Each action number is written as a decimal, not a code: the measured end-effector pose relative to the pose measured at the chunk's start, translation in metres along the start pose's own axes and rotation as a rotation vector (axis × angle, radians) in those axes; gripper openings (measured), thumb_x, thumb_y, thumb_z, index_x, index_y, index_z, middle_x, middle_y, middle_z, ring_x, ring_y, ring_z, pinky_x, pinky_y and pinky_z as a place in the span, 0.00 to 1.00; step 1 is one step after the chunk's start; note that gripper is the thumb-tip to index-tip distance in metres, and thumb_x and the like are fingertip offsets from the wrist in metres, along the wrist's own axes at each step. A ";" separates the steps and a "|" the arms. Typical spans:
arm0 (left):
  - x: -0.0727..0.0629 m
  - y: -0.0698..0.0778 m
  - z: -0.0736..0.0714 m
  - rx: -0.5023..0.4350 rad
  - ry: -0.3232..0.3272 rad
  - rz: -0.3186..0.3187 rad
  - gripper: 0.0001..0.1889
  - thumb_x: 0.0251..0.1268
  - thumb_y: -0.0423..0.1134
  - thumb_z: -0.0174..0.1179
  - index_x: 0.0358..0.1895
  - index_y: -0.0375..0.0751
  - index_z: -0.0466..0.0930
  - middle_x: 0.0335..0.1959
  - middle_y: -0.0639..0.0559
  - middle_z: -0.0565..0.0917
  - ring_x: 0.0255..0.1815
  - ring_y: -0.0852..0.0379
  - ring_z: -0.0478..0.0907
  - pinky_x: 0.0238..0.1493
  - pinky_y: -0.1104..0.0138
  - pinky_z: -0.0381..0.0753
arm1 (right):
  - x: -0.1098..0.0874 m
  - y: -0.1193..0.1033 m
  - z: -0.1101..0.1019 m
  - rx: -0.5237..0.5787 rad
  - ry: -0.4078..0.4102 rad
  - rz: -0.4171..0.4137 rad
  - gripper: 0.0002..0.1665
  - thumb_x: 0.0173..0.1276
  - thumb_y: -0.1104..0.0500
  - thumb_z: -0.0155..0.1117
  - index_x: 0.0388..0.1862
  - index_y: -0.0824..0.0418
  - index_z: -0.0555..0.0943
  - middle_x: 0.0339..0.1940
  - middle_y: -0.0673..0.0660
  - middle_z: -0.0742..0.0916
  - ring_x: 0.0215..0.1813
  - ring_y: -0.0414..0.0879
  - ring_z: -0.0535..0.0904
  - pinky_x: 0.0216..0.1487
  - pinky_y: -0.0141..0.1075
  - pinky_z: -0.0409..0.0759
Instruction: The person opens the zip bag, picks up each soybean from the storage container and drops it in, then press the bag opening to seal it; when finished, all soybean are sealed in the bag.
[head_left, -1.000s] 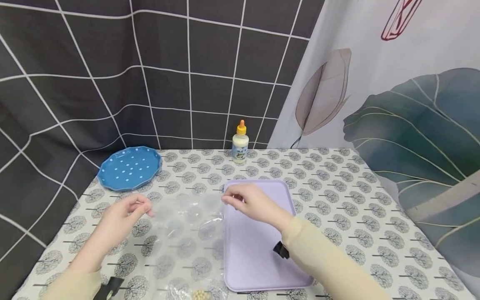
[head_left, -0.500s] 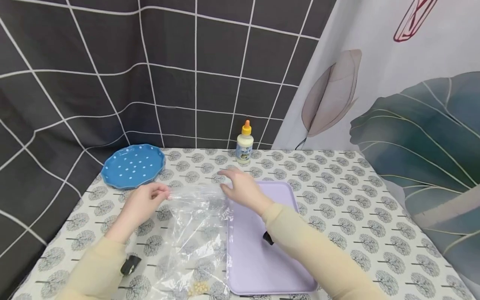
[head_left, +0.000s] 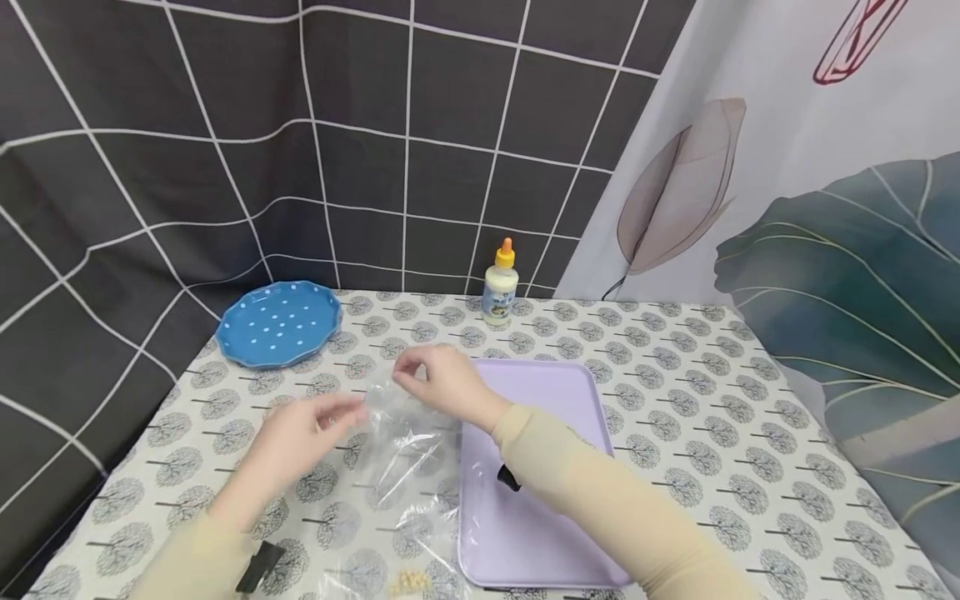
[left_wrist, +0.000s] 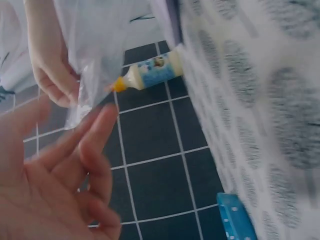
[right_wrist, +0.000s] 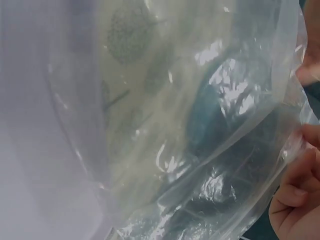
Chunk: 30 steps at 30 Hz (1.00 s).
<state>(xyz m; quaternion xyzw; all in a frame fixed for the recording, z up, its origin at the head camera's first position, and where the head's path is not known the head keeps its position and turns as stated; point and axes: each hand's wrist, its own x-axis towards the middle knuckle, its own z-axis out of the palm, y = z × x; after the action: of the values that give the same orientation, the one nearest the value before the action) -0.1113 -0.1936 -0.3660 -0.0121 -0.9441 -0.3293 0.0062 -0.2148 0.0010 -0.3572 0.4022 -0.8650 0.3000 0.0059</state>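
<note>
A clear plastic bag [head_left: 405, 467] lies over the tablecloth, its upper edge lifted. Small pale yellow pieces [head_left: 411, 582] show through its near end; their kind is unclear. My right hand [head_left: 442, 383] pinches the bag's top edge between thumb and fingers. At the bag's upper left, my left hand [head_left: 303, 433] is blurred. In the left wrist view that left hand [left_wrist: 70, 175] has its fingers loosely spread, with no bag between them. Creased, shiny plastic of the bag [right_wrist: 225, 110] fills much of the right wrist view.
A lilac tray [head_left: 532, 500] lies right of the bag, under my right forearm. The glue bottle [head_left: 499, 287] with a yellow and orange cap stands at the table's back. A blue plate with white dots [head_left: 279, 325] sits at the back left. Behind hangs a dark checked curtain [head_left: 360, 167].
My right hand has shifted left and now pinches the bag's edge. The left hand held the edge half a second ago; its fingers have since come apart. The bag's opening has narrowed.
</note>
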 end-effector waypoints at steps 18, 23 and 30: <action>-0.023 -0.014 0.016 0.002 -0.093 -0.060 0.05 0.60 0.44 0.63 0.30 0.53 0.86 0.35 0.55 0.86 0.41 0.53 0.82 0.48 0.51 0.78 | 0.012 0.019 -0.001 0.013 0.074 0.135 0.09 0.67 0.53 0.62 0.39 0.56 0.84 0.38 0.50 0.88 0.20 0.35 0.70 0.26 0.26 0.71; -0.018 -0.023 0.019 -0.054 -0.113 -0.091 0.09 0.63 0.43 0.60 0.38 0.44 0.85 0.39 0.45 0.86 0.43 0.47 0.83 0.48 0.48 0.78 | 0.012 0.031 -0.003 0.070 0.095 0.176 0.13 0.67 0.51 0.62 0.45 0.56 0.83 0.45 0.51 0.87 0.23 0.36 0.73 0.28 0.26 0.73; -0.003 -0.041 0.018 -0.062 -0.116 -0.121 0.14 0.65 0.40 0.58 0.42 0.31 0.82 0.39 0.38 0.85 0.42 0.42 0.82 0.48 0.46 0.78 | -0.010 0.058 -0.013 0.049 0.177 0.183 0.12 0.67 0.57 0.61 0.47 0.60 0.82 0.45 0.54 0.87 0.27 0.38 0.76 0.32 0.29 0.76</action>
<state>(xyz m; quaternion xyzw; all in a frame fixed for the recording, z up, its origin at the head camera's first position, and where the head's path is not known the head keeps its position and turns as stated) -0.1093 -0.2150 -0.4053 0.0256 -0.9313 -0.3568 -0.0689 -0.2519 0.0435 -0.3785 0.2937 -0.8865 0.3548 0.0448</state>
